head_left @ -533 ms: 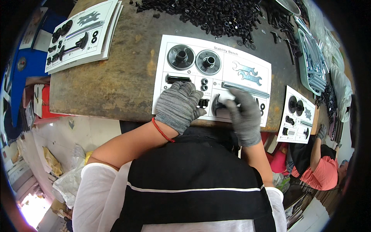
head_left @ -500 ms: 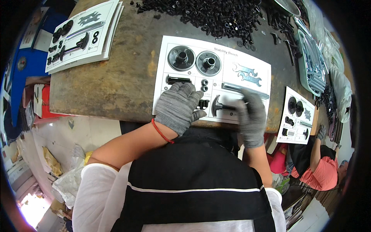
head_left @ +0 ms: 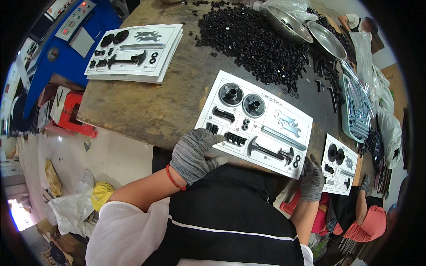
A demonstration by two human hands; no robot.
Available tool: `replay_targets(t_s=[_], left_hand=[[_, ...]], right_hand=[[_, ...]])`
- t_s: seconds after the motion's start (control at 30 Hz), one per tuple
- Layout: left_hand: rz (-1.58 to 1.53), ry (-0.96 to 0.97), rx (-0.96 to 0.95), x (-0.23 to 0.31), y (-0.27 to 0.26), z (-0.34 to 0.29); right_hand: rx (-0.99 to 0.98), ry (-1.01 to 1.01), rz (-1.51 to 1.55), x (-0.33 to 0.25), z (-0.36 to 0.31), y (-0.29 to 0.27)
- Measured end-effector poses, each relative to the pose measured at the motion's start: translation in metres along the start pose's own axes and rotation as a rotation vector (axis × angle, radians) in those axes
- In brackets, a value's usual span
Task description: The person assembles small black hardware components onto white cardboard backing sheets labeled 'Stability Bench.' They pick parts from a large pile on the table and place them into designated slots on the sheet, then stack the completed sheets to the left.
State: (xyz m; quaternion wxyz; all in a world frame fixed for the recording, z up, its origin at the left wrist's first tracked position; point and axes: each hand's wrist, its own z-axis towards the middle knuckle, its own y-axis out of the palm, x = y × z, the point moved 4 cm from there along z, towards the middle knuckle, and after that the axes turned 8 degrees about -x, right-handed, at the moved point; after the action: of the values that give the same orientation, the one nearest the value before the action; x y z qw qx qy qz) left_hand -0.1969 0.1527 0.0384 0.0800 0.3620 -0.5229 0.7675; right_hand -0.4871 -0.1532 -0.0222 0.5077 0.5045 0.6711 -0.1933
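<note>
Left hand [head_left: 193,155], thumb spread, touches the card [head_left: 254,124] at its near-left corner; right hand [head_left: 312,179], grip unclear, meets the near-right. Its long axis spans between them, slanting rightward.

Cannot see the lower left corner of the card [head_left: 256,125] under the left fingers [head_left: 207,137], nor tell gripping from touching by the right fingers [head_left: 315,165] at its right edge. Cannot pick out single parts in the heap [head_left: 255,48], too small and crowded. Lose most of the stack [head_left: 133,53] beneath its top sheet [head_left: 132,49], and part of the machine [head_left: 91,35] to the upper edge
</note>
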Motion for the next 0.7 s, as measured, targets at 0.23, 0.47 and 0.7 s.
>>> replay_targets(t_s=[0.23,0.47,0.7], left_hand=[[-0.470,-0.402,-0.637,-0.003,0.027,-0.041],[-0.791,-0.503,-0.789,-0.001,0.059,-0.079],[-1.065,-0.715,-0.625,-0.027,0.043,-0.122]], right_hand=[[-0.191,0.203,0.122,0.036,-0.064,0.019],[-0.554,0.319,0.139,0.051,-0.130,0.094],[-0.818,0.538,-0.146,0.068,-0.158,0.162]])
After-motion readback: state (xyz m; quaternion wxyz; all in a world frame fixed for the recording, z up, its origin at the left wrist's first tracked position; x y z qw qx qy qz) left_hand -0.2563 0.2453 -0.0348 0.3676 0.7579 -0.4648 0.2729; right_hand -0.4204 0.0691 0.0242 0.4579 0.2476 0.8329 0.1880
